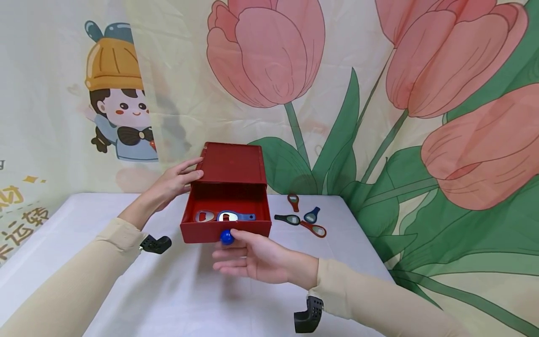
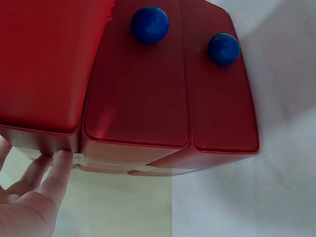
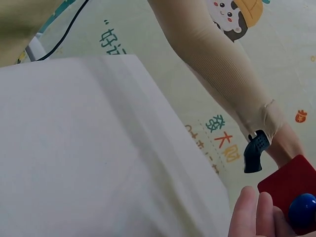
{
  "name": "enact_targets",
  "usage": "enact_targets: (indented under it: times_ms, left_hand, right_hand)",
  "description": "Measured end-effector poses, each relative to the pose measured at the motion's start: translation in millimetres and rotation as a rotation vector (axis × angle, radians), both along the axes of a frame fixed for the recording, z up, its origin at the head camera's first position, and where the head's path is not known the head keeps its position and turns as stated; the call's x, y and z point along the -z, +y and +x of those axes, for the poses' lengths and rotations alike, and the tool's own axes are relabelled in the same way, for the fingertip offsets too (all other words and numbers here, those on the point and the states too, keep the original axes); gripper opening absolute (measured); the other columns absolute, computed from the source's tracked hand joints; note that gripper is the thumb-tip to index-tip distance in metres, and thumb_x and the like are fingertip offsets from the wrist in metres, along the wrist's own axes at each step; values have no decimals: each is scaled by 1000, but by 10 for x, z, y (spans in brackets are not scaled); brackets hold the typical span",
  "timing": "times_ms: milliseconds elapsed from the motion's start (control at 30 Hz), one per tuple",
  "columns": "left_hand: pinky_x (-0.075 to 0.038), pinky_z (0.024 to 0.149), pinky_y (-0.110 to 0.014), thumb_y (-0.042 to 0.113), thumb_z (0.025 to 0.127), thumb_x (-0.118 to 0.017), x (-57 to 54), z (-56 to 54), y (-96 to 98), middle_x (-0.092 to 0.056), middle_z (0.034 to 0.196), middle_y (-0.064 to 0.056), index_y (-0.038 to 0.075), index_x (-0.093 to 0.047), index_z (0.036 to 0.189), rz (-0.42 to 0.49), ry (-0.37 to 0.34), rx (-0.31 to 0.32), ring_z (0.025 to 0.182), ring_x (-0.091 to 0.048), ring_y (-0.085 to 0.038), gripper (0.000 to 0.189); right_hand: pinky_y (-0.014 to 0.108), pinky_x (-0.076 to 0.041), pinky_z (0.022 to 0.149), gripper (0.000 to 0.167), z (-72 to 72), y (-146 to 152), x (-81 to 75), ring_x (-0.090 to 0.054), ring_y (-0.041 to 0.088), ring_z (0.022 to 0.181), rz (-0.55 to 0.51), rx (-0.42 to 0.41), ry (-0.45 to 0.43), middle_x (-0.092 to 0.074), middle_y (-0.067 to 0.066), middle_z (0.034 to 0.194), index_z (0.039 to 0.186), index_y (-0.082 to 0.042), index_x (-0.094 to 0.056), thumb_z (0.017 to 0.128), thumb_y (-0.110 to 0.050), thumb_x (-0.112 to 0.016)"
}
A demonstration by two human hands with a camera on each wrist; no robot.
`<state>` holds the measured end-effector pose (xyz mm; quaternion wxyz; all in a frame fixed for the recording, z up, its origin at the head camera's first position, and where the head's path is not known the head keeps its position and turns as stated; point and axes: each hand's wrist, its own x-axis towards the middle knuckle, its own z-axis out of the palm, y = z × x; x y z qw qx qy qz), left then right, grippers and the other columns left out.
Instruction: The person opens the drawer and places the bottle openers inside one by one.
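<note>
A red drawer box (image 1: pixel 233 164) stands on the table, its top drawer (image 1: pixel 202 232) pulled out. Inside lie a red bottle opener (image 1: pixel 198 216) and a blue bottle opener (image 1: pixel 246 217). My left hand (image 1: pixel 174 180) rests against the box's upper left side, fingertips touching it. With thumb and forefinger, my right hand (image 1: pixel 265 258) pinches the drawer's blue knob (image 1: pixel 227 238), the other fingers stretched out below. The forefinger is partly hidden behind the knob. In the left wrist view, two lower drawers with an upper blue knob (image 2: pixel 149 24) and a lower blue knob (image 2: pixel 223 49) are closed.
Right of the box, a group of bottle openers lies on the white table (image 1: pixel 160 290): a red one (image 1: pixel 293 202), a dark one (image 1: pixel 287 219), a blue one (image 1: pixel 311 216) and another red one (image 1: pixel 314 229). A printed curtain (image 1: pixel 181 84) hangs behind.
</note>
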<state>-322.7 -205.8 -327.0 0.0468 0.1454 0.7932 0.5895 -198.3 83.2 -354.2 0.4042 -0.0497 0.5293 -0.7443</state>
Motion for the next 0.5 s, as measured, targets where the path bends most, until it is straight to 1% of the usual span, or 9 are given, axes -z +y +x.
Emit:
enact_targets:
  times_ms: [267, 500]
  left_hand:
    - [-38, 119, -64, 38, 107, -61, -6, 15, 7, -28, 172, -19, 23, -15, 173, -7, 3, -6, 153, -37, -45, 82]
    - [-40, 119, -62, 38, 106, -62, -11, 14, 11, -28, 173, -20, 23, -15, 173, -8, 9, -6, 153, -36, -46, 83]
  right_hand:
    - [41, -53, 110, 53, 6, -18, -25, -64, 40, 132, -2, 47, -4, -71, 17, 136, 146, -1, -56, 110, -39, -58]
    - [41, -54, 109, 50, -45, -22, -39, -64, 41, 132, 1, 65, 12, -71, 18, 136, 146, -2, -57, 111, -38, -57]
